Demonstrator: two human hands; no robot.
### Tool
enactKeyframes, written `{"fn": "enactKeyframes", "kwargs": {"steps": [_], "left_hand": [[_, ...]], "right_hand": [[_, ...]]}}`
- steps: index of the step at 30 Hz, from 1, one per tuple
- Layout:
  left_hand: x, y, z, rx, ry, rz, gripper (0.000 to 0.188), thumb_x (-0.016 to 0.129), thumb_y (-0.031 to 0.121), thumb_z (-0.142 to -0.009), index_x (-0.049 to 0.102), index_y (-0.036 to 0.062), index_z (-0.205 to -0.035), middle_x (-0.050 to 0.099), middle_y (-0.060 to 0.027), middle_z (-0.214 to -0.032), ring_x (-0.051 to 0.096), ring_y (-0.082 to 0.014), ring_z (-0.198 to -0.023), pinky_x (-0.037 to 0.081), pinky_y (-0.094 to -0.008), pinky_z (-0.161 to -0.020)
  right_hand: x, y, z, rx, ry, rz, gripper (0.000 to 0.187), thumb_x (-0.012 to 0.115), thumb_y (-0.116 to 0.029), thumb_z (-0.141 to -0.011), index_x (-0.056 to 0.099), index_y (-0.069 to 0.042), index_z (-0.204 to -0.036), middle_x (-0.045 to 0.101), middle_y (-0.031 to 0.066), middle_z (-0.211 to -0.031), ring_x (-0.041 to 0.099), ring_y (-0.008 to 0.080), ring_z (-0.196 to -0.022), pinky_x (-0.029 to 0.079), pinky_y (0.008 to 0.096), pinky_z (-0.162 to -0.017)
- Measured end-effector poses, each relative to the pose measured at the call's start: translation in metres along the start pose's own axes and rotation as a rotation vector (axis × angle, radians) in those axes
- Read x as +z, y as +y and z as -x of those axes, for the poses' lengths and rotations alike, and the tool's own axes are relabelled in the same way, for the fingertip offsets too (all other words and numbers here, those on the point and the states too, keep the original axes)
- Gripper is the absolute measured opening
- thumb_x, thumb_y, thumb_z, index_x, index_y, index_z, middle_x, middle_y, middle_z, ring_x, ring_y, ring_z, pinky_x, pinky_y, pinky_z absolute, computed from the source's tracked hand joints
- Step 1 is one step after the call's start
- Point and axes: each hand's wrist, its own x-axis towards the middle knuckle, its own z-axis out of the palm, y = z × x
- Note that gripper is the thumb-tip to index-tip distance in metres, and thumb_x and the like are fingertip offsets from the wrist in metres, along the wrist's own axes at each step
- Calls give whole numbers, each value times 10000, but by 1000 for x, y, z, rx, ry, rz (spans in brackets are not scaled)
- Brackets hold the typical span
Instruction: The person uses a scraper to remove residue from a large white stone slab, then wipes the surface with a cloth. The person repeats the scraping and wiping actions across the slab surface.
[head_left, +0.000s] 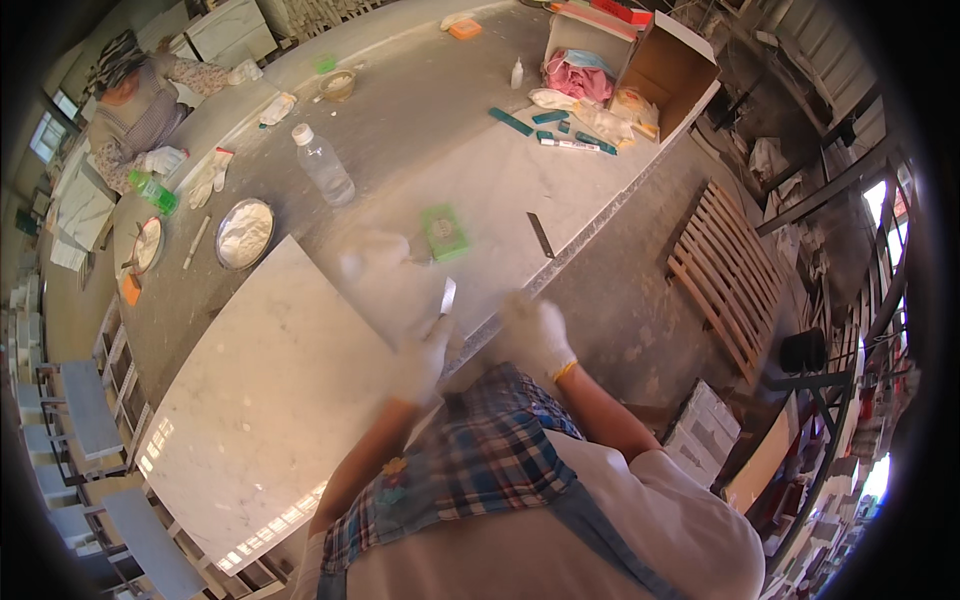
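Observation:
My left hand (424,358), in a white glove, is closed round a putty knife (448,296) whose bright metal blade points up and away from me. It is over the right corner of a white, grey-veined marble slab (270,390) lying on the worktable. To its right, past the table edge, my gloved right hand (538,332) is raised; its fingers are blurred, and I cannot see anything in them. Ahead of the knife lie a green square block (443,232), a crumpled white cloth or glove (372,252) and a thin dark metal strip (540,234).
A clear bottle (325,172) and a bowl of white powder (245,234) stand left of centre. At the far right, an open carton (672,75) holds cloths, with green pieces (511,121) nearby. A co-worker (135,110) is far left. A wooden pallet (733,275) leans beyond the table edge.

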Motion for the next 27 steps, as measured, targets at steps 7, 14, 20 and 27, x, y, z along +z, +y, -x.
{"fn": "enactKeyframes", "kwargs": {"steps": [7,14,20,27], "left_hand": [[25,6,-28,-146,-134,-204,342,564,330,-1023,659,19,-916,595,-33,-687,571,-135,-651,461,-321,-608],[80,-43,-100,43,-268,-323,304,546,270,-956,662,-11,-957,586,-139,-716,589,-207,-693,467,-380,-663],[99,-35,-115,15,-274,-376,311,568,258,-949,706,-19,-984,641,-180,-772,630,-223,-733,492,-396,-700],[109,-6,-107,-146,-273,-270,280,578,187,-966,718,-27,-1080,676,-97,-871,624,-149,-803,528,-320,-747]], "right_hand": [[-27,57,-67,379,377,-78,296,705,-369,-885,668,-126,-1049,681,118,-1009,679,329,-910,535,438,-763],[-24,86,-71,251,321,-264,313,657,-350,-882,634,-145,-1117,663,187,-1053,663,406,-960,534,517,-794],[-44,78,-62,129,321,-303,219,710,-217,-859,667,-133,-1056,672,100,-843,677,337,-757,541,440,-694],[-33,65,-32,-304,269,-96,236,671,-150,-837,662,-158,-1073,624,80,-835,645,303,-609,533,413,-511]]}}
